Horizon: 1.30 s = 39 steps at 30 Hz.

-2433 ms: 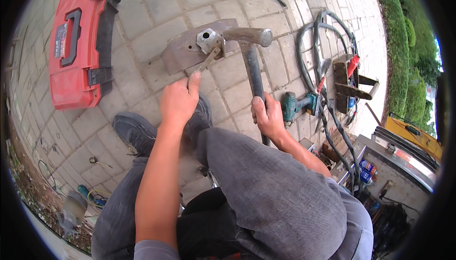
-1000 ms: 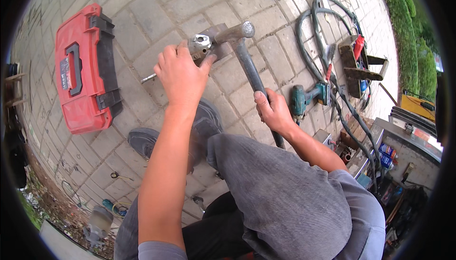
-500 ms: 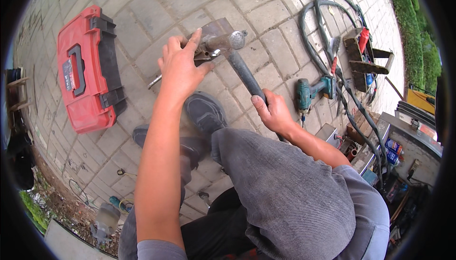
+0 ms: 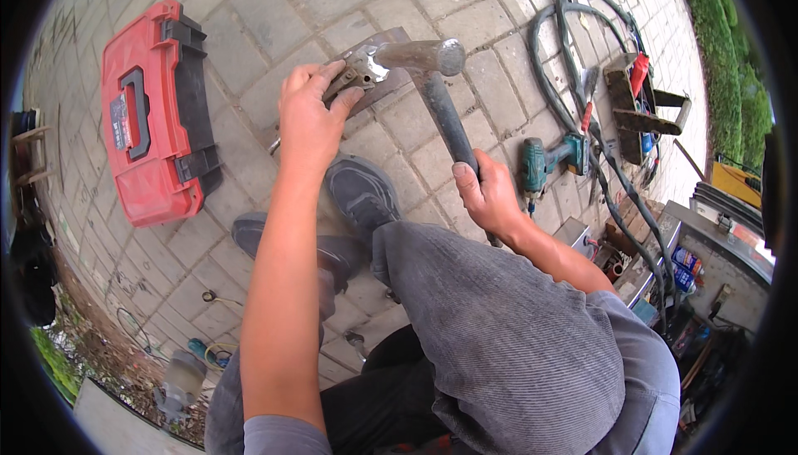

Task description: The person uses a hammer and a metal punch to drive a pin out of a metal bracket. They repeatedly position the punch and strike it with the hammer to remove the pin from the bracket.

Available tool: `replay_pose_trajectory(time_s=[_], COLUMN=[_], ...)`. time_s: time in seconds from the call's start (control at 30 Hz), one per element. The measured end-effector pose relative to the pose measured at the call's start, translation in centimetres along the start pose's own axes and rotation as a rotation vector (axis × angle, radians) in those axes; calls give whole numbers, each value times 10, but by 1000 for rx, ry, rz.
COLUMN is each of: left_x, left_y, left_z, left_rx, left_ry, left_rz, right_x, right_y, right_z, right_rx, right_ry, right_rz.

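My left hand (image 4: 312,106) is closed on a small metal fitting (image 4: 361,71) over a brown steel plate (image 4: 388,88) lying on the pavers; its fingertips are on the fitting's left side. A thin metal rod (image 4: 274,146) pokes out below that hand. My right hand (image 4: 489,193) grips the dark handle of a hammer (image 4: 445,118), thumb along it. The hammer head (image 4: 434,56) lies across the right of the fitting, touching or just above it; I cannot tell which.
Red toolbox (image 4: 150,189) at left. At right lie a teal drill (image 4: 534,164), looped hoses (image 4: 544,73), a tool caddy (image 4: 623,98) and cluttered metal boxes (image 4: 706,289). My shoes (image 4: 357,189) are below the plate; a hedge (image 4: 698,31) lines the far right.
Since the oldest frame, my left hand has moved up from a flat bar onto the fitting. The hammer head dipped and shifted left, then moved slightly right again over the last half second.
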State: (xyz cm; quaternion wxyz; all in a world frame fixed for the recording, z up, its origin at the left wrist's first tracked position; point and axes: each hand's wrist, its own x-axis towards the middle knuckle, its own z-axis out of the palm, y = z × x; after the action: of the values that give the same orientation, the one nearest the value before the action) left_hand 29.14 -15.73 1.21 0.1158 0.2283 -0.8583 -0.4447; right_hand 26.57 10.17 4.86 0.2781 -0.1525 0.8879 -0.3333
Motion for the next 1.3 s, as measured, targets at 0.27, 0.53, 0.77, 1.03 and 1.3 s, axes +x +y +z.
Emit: replay_pose_trajectory(time_s=[0.27,0.53,0.77,1.03,1.3], left_x=[-1,-1,-2,-20,-41], left_y=[-4,-5,-10,-31,-69], left_z=[1,0,-8,-24,-35], left_rx=[-48,-42,-67,45,24], left_ry=[35,24,-58,101,20], left_rz=[51,56,64,-14,-152], right_x=[0,-8,-7,-7,-7], right_y=[6,5,3,3,3], right_z=[0,3,0,0,-1], right_rx=[-103,-154,-180,-174,-170], right_ry=[-31,-18,-74,-93,-93], right_rz=[54,-29,49,82,56])
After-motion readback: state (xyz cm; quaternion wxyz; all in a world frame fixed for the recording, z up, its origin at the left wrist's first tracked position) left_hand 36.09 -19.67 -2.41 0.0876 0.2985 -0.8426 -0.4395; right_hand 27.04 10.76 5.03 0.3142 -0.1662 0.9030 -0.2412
